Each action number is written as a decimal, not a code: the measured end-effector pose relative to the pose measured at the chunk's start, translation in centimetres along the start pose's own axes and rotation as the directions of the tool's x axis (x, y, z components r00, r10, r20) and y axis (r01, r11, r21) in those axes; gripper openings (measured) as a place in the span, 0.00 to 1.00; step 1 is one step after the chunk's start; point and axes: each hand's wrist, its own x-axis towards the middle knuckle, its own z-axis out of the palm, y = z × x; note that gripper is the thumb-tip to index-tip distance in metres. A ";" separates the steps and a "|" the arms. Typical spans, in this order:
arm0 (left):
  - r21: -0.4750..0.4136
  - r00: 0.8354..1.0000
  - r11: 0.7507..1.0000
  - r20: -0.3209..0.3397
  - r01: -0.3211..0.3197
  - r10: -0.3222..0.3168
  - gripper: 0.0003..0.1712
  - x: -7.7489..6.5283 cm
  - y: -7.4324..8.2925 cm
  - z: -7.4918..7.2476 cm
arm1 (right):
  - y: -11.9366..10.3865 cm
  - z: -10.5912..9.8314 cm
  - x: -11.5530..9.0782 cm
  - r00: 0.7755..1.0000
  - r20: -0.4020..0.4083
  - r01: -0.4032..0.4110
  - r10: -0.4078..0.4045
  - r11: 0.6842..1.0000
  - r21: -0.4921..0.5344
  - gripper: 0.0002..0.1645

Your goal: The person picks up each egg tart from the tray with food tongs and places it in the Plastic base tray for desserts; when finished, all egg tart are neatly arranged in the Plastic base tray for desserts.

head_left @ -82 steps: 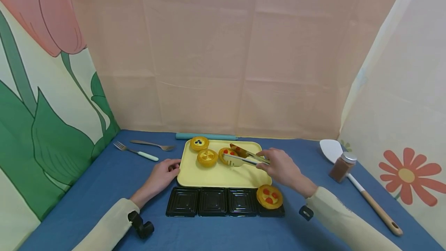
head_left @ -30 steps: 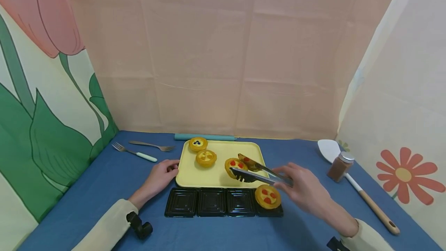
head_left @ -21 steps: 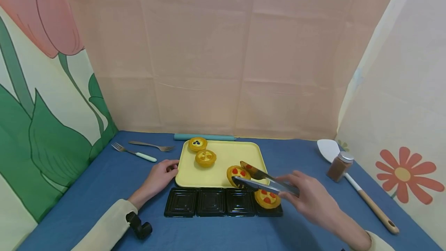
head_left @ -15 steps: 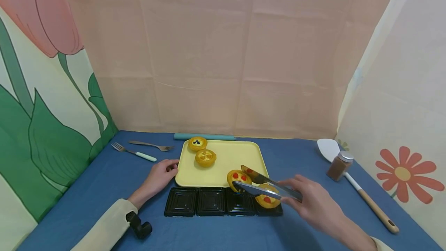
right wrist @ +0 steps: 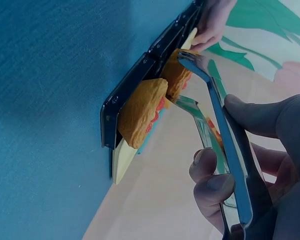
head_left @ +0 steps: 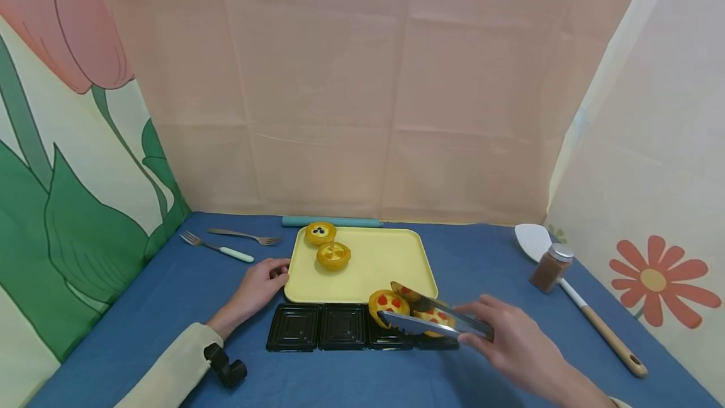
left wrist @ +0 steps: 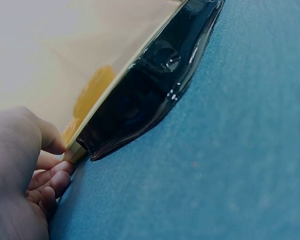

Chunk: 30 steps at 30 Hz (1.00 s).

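Observation:
My right hand [head_left: 515,342] grips metal tongs [right wrist: 221,120] around their arms. The tongs' tips clasp a round egg tart [head_left: 382,302] with red pieces on top, over the third compartment of a black tray [head_left: 294,327]. Another red-topped tart [right wrist: 140,114] sits in the rightmost compartment, partly covered by the tongs in the head view. My left hand [head_left: 257,288] pinches the left rim of a pale yellow tray [head_left: 391,260], thumb and fingertips at its edge in the left wrist view. Two tarts stay on that tray: one blueberry-topped [head_left: 320,233], one with yellow pieces [head_left: 333,256].
A pale-handled fork [head_left: 235,254] and a metal fork [head_left: 243,235] lie at the back left. Behind the yellow tray is a teal rod [head_left: 331,222]. On the right, a shaker of brown powder [head_left: 549,269] stands by a white spatula [head_left: 608,339] with a wooden handle.
The tongs have carried the red-topped tart from the yellow tray's middle toward me and right, over the black tray. My left hand stays at the tray's rim.

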 end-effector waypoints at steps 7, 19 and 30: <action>0.008 1.000 1.000 -0.001 -0.001 0.001 0.22 0.0 0.0 0.0 | 0.1 0.2 -0.2 1.000 0.017 -0.003 0.003 1.000 0.021 0.22; 0.001 1.000 1.000 -0.003 -0.005 0.005 0.22 0.1 -0.1 0.2 | 0.0 0.4 -0.3 0.999 0.021 -0.034 0.034 0.999 -0.007 0.24; -0.008 1.000 1.000 -0.003 -0.009 0.009 0.22 0.0 -0.1 0.1 | 0.3 0.1 -0.6 0.998 0.027 -0.065 0.064 0.998 0.027 0.26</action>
